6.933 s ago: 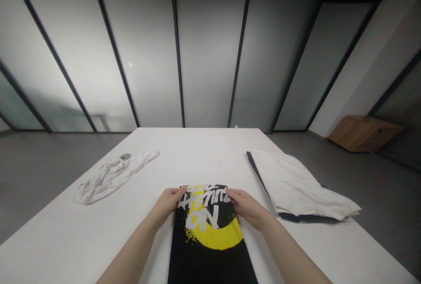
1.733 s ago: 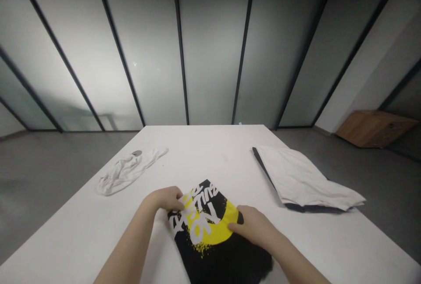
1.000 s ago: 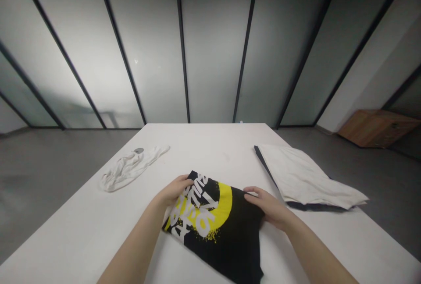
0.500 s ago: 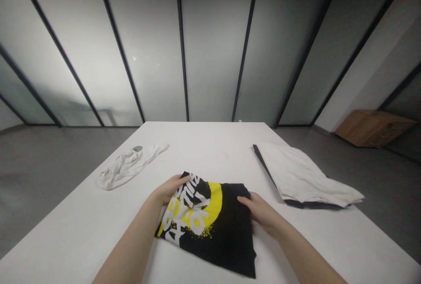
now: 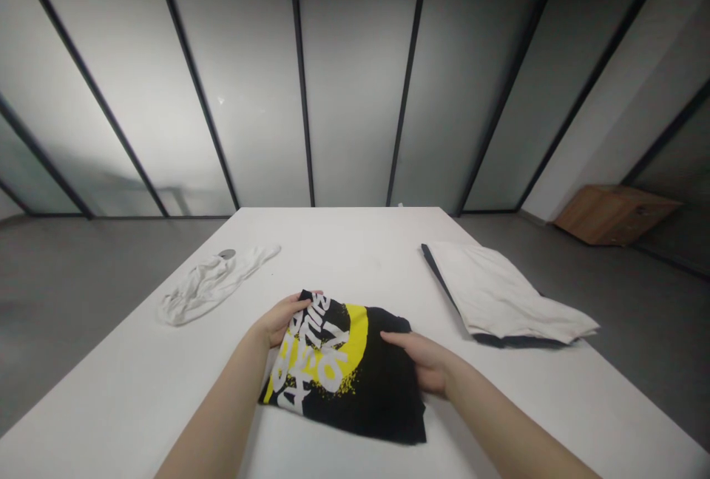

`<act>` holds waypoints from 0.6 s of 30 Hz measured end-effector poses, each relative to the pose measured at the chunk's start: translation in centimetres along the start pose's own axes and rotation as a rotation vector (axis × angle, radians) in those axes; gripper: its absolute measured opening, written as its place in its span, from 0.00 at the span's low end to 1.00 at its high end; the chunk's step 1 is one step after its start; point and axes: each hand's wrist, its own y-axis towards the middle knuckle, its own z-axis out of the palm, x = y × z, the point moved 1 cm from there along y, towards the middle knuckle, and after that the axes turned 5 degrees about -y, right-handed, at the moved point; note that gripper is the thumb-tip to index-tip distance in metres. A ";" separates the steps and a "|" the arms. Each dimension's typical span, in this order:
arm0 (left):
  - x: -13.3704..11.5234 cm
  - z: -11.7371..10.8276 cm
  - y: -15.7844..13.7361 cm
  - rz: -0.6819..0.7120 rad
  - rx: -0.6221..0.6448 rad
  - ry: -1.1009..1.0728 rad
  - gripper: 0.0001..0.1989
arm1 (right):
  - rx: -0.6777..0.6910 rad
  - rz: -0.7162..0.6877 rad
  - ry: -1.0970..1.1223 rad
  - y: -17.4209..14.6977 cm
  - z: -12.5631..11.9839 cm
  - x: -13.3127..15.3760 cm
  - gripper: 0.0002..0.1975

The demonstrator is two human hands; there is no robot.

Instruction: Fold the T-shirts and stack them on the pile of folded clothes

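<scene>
A folded black T-shirt (image 5: 382, 383) with a yellow and white print is held between my two hands over the near part of the white table. My left hand (image 5: 280, 318) grips its far left edge, thumb on top and fingers partly under the cloth. On the right edge, my right hand (image 5: 424, 357) is closed with the thumb lying over the black fabric; its other fingers are mostly hidden beneath. The near edge of the shirt hangs toward me.
The white table (image 5: 333, 242) stretches away to frosted glass panels. At left lies a crumpled white garment (image 5: 211, 287) with a small grey patch. Folded white cloth (image 5: 499, 290) rests on dark cloth at right. A wooden cabinet (image 5: 613, 214) stands on the floor beyond.
My right hand has slid inward over the shirt, its thumb now farther onto the cloth. The shirt's near right corner has risen slightly. The view has shifted a little.
</scene>
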 end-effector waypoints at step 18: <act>-1.3 1.0 -0.4 -0.050 -0.024 -0.018 0.24 | -0.294 -0.954 0.239 -5.9 -7.3 17.5 0.13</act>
